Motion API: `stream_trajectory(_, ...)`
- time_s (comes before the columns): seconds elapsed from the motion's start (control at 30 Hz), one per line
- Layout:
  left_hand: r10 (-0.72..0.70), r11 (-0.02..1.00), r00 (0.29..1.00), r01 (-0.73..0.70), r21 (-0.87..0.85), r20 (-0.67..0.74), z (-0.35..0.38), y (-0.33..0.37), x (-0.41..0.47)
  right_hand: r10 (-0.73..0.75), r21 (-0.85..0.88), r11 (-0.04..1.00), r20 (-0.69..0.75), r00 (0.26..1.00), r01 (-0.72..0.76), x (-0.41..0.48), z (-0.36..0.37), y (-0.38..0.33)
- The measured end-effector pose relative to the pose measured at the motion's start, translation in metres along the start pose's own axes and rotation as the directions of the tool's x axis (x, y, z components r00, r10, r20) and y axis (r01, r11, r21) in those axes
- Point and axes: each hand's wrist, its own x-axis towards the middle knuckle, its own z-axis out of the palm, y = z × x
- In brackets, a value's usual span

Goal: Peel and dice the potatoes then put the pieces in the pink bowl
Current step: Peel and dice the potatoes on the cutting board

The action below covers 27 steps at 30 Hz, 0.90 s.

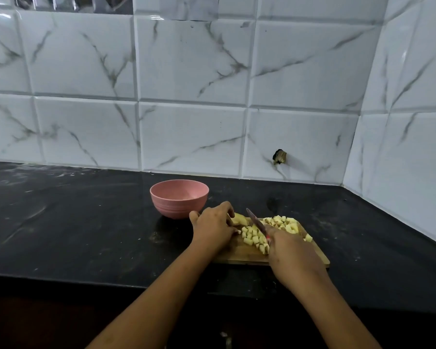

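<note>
A wooden cutting board [239, 255] lies on the black counter. Several diced potato pieces [253, 236] sit in its middle, and another heap of dice [286, 224] lies at its far right. My left hand [213, 226] curls over an uncut piece of peeled potato [239, 219] at the board's far left and holds it down. My right hand [291, 250] grips a knife's handle; the knife blade [256, 221] points away and left, over the dice next to the uncut piece. The pink bowl [179, 199] stands just behind the left hand; no potato shows inside it.
The black counter [73, 222] runs left and right of the board, with its front edge close to me. White marble-look tiled walls rise behind and on the right. A dark hole [279, 156] marks the back wall.
</note>
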Motion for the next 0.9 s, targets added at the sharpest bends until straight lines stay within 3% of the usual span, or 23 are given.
stream_trajectory(0.17,-0.057,0.995,0.998,0.054,0.085,0.036,0.002,-0.011,0.010,-0.069,0.064,0.996,0.116,0.991,0.062,-0.011,0.001,-0.004)
stream_trajectory(0.3,-0.070,0.989,0.990,0.053,0.141,0.120,0.003,-0.010,0.012,-0.056,-0.048,0.997,0.160,0.986,0.064,-0.015,0.004,-0.008)
stream_trajectory(0.4,-0.081,0.989,0.990,0.065,0.135,0.115,-0.001,-0.007,0.009,-0.048,-0.113,0.992,0.136,0.989,0.064,-0.014,0.002,-0.011)
stream_trajectory(0.63,-0.098,0.984,0.992,0.085,0.155,0.079,-0.017,-0.010,-0.020,-0.077,-0.048,0.996,0.031,0.997,0.078,-0.018,0.007,-0.016)
stream_trajectory(0.9,-0.114,0.991,0.993,0.112,0.071,0.031,-0.021,-0.002,-0.038,-0.127,-0.167,0.975,0.134,0.983,0.149,-0.018,0.013,-0.033)
